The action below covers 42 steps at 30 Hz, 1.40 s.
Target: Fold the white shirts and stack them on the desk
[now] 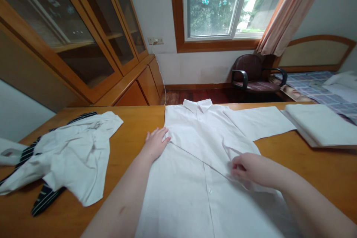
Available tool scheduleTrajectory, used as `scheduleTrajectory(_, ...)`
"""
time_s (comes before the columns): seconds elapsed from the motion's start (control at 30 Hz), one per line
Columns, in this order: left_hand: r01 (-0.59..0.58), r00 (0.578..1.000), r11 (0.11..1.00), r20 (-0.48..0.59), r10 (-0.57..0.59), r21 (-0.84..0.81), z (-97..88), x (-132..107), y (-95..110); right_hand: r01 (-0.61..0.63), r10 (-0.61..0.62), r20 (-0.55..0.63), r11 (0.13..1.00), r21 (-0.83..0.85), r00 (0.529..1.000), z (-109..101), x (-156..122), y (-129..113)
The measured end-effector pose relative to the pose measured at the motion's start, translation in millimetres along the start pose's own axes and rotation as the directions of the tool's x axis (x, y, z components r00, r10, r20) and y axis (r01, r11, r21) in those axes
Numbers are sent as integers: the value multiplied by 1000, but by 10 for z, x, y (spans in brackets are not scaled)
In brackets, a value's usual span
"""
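Observation:
A white collared shirt [178, 197] lies front up on the wooden table, its collar at the far edge. One sleeve [259, 121] stretches out to the right. Cloth lies across the chest, its edge slanting from my left hand down toward my right hand. My left hand [156, 143] rests flat on the shirt's left side near the shoulder, fingers spread. Over the right half of the body, my right hand [248, 169] is closed with curled fingers on the shirt's cloth. The fingertips are partly hidden and slightly blurred.
Left on the table [134, 122] lies a crumpled white garment [80, 156] with black striped cloth [47, 197]. A folded white stack [320, 124] sits at the right. Beyond stand a glass-door cabinet [131, 93], a chair [251, 70] and a bed [309, 85].

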<state>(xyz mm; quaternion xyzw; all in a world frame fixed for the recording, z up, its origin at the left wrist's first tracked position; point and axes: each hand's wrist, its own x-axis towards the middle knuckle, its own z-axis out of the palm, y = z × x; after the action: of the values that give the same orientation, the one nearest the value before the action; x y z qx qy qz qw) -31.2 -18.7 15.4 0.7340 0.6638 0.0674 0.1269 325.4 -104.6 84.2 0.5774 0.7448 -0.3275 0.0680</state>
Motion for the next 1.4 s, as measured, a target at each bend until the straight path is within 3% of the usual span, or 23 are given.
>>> scheduleTrajectory(0.07, -12, 1000, 1000, 15, 12, 9, -11, 6, -24, -37, 46, -165, 997, 62, 985, -60, 82, 137)
scheduleTrajectory(0.13, -33, 999, 999, 34, 32, 14, -25, 9, -63, -79, 109, -345, 992, 98, 932, -99, 166, 295)
scheduleTrajectory(0.2, -46, 998, 999, 38, 45, 23, -49, 6, -102, -104, 144, -393, 987, 120, 908, -100, 228, 422)
scheduleTrajectory(0.33, -15, 999, 996, 34, 12, 83, -139, 4, -94, -95, 124, -246, 987, 127, 961, -22, 290, 499)
scheduleTrajectory(0.5, -31, 999, 996, 45, 28, 89, -217, 211, 147, -72, 98, -226, 990, 119, 969, 28, 320, 448)
scheduleTrajectory(0.63, 87, 996, 995, 6, -87, 40, -96, 589, 375, -60, 98, -251, 986, 156, 963, 16, 313, 443)
scheduleTrajectory(0.73, 201, 980, 979, -19, -200, 25, 62, 827, 428, -78, 123, -248, 980, 183, 961, 15, 302, 470)
scheduleTrajectory(0.87, 227, 973, 974, -44, -226, 19, 216, 931, 341, -93, 145, -214, 967, 239, 966, 26, 290, 512)
scheduleTrajectory(1.0, 254, 963, 967, -83, -256, -34, 240, 910, 268, -128, 161, -128, 965, 230, 979, 56, 292, 548)
scheduleTrajectory(1.17, 339, 921, 922, -135, -365, -185, 86, 1014, 199, -131, 152, -59, 954, 269, 987, 32, 225, 577)
scheduleTrajectory(1.3, 323, 913, 872, -123, -390, -367, -66, 1167, 71, -152, 126, 97, 926, 345, 987, -19, 122, 552)
scheduleTrajectory(1.4, 306, 912, 870, -142, -384, -387, -69, 1214, -1, -207, 178, 117, 924, 321, 977, -21, 116, 525)
